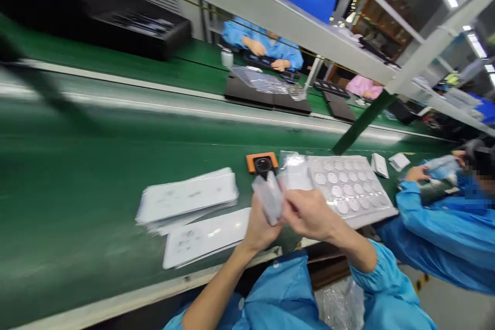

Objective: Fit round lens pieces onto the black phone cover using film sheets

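Observation:
My left hand [260,227] is closed around a small translucent plastic bag [269,198], held upright over the bench's front edge. At the bag's right side, my right hand [309,212] pinches its edge. What is inside the bag is too blurred to tell. Just beyond the bag lies an orange piece [252,163] with a black round part [263,164] on it. Clear packets [296,171] lie behind my right hand. To the right is a white tray [353,185] with rows of round discs. Two stacks of printed white sheets [189,195] [207,237] lie left of my hands.
The green bench [77,206] stretches left. A green post [363,121] rises behind the tray. Dark boxes [266,95] and an open black case [143,28] sit across the rail. At the right, a person in blue [436,216] handles a plastic bag; others work opposite.

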Action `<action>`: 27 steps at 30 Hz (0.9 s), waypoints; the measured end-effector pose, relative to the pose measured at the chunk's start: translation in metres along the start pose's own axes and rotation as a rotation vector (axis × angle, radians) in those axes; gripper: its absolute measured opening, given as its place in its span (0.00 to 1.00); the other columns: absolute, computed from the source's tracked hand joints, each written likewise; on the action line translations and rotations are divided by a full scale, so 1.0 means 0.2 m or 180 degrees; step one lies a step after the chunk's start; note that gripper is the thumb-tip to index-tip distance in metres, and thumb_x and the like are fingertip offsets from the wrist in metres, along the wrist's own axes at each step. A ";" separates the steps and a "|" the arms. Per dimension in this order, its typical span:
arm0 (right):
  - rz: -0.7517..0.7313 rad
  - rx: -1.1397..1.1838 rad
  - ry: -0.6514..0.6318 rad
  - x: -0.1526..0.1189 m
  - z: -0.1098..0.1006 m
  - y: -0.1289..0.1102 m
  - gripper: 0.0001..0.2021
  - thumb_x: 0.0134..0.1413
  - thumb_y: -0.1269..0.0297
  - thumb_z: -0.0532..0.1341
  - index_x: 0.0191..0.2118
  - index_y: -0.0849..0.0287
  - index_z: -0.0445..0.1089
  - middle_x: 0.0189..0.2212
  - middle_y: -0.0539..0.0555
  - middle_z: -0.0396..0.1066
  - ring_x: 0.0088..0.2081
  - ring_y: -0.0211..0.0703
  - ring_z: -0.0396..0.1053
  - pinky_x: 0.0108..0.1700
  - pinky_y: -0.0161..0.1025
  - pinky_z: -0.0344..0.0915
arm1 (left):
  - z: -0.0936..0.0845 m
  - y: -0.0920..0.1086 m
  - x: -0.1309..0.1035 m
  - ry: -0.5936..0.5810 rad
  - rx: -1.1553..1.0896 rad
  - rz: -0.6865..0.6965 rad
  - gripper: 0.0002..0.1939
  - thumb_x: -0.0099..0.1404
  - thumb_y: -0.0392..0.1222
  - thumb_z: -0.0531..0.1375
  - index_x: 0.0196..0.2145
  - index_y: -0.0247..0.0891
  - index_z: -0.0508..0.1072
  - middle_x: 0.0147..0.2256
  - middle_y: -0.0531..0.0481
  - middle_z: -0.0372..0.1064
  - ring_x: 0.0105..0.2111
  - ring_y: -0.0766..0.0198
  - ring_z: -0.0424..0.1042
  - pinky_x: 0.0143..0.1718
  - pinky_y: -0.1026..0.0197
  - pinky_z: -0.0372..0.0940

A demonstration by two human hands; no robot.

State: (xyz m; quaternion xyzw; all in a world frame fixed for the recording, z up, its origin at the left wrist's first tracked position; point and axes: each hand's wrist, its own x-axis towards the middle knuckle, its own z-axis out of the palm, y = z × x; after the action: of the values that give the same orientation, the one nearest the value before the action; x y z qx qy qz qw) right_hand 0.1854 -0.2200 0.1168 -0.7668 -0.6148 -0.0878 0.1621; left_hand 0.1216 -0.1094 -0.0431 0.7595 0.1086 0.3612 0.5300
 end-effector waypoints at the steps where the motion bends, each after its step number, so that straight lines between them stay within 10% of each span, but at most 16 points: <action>1: 0.0016 0.0057 0.0047 0.00 -0.01 0.00 0.09 0.60 0.71 0.51 0.28 0.56 0.59 0.21 0.47 0.64 0.21 0.34 0.60 0.25 0.34 0.49 | 0.00 0.00 -0.01 -0.0032 -0.0019 0.0016 0.34 0.57 0.52 0.64 0.56 0.36 0.59 0.49 0.39 0.66 0.48 0.47 0.70 0.49 0.45 0.69; 27: -0.0084 0.0299 0.0332 0.04 -0.08 -0.06 0.12 0.63 0.71 0.53 0.26 0.57 0.60 0.17 0.44 0.59 0.18 0.30 0.56 0.23 0.31 0.51 | -0.02 0.00 -0.02 0.0000 -0.0275 0.0222 0.47 0.56 0.46 0.66 0.66 0.37 0.47 0.59 0.34 0.58 0.58 0.41 0.63 0.58 0.38 0.61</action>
State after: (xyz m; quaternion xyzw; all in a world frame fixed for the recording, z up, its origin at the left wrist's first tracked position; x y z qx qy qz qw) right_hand 0.1771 -0.2162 0.1368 -0.7445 -0.6191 -0.1008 0.2286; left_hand 0.1161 -0.1088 -0.0442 0.7392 0.0664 0.3839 0.5494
